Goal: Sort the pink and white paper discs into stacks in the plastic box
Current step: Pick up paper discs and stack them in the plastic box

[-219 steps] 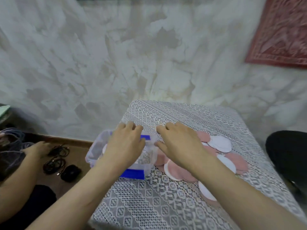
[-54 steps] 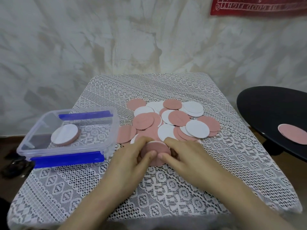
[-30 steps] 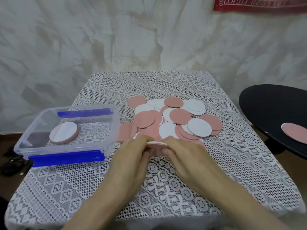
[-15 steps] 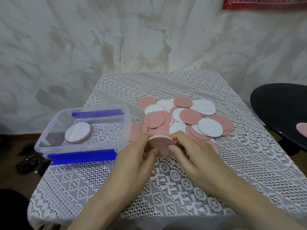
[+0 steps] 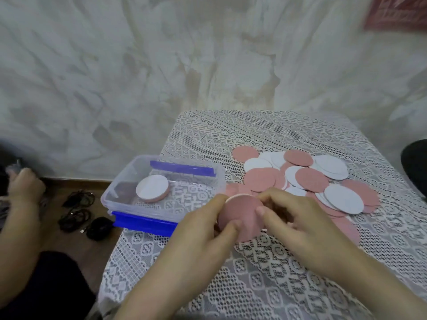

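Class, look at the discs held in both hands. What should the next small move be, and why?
Probably carry the held discs left into the plastic box, beside the stack: left hand and right hand both pinch them, and the box is open.

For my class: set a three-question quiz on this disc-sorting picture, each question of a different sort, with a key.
1. True or false: the stack in the plastic box has a white disc on top.
2. The left hand and right hand meet at the pink-faced discs. Which grips them? A left only; B right only; C both.
3. Fill in: in the picture, the loose pile lies to the box's ____.
Key: 1 true; 2 C; 3 right.
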The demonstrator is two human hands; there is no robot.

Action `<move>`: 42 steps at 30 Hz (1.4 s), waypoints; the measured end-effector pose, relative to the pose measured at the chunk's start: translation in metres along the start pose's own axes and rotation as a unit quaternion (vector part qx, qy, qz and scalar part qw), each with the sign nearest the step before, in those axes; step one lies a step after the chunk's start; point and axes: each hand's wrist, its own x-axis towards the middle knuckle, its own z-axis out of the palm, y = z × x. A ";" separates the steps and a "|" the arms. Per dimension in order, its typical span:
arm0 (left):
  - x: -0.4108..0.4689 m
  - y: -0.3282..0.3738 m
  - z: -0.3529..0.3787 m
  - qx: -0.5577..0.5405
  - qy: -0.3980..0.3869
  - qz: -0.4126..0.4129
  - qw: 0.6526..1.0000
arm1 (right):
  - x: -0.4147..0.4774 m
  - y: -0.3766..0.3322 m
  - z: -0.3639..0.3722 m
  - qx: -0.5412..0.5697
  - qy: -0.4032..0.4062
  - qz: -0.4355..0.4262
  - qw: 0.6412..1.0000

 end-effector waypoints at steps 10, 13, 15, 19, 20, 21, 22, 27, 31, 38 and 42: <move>0.018 -0.011 0.003 -0.020 -0.016 -0.027 0.999 | 0.009 0.013 0.005 0.046 -0.004 0.052 0.998; 0.021 -0.013 0.006 -0.035 -0.020 -0.026 0.999 | 0.008 0.013 0.004 0.048 -0.002 0.063 0.997; 0.020 -0.014 0.006 -0.063 -0.010 -0.020 0.998 | 0.007 0.011 0.002 0.047 -0.005 0.074 0.996; 0.013 -0.017 -0.003 -0.101 0.013 -0.026 0.994 | 0.012 -0.001 0.000 0.061 -0.017 0.087 0.994; 0.012 -0.017 -0.007 -0.103 0.020 -0.028 0.994 | 0.015 -0.005 0.002 0.067 -0.017 0.089 0.994; 0.011 -0.018 -0.012 -0.105 0.030 -0.028 0.994 | 0.019 -0.010 0.004 0.072 -0.017 0.092 0.993; 0.010 -0.019 -0.017 -0.112 0.042 -0.032 0.992 | 0.024 -0.014 0.007 0.077 -0.017 0.094 0.992; 0.009 -0.032 -0.050 -0.137 0.121 -0.066 0.981 | 0.053 -0.035 0.031 0.075 -0.027 0.107 0.991; 0.006 -0.045 -0.077 -0.144 0.186 -0.084 0.968 | 0.084 -0.048 0.052 0.068 -0.036 0.118 0.990; -0.005 -0.068 -0.113 -0.038 0.281 -0.099 0.954 | 0.133 -0.064 0.087 0.030 -0.098 0.140 0.985; -0.012 -0.078 -0.129 0.059 0.333 -0.107 0.935 | 0.157 -0.061 0.102 -0.003 -0.123 0.166 0.978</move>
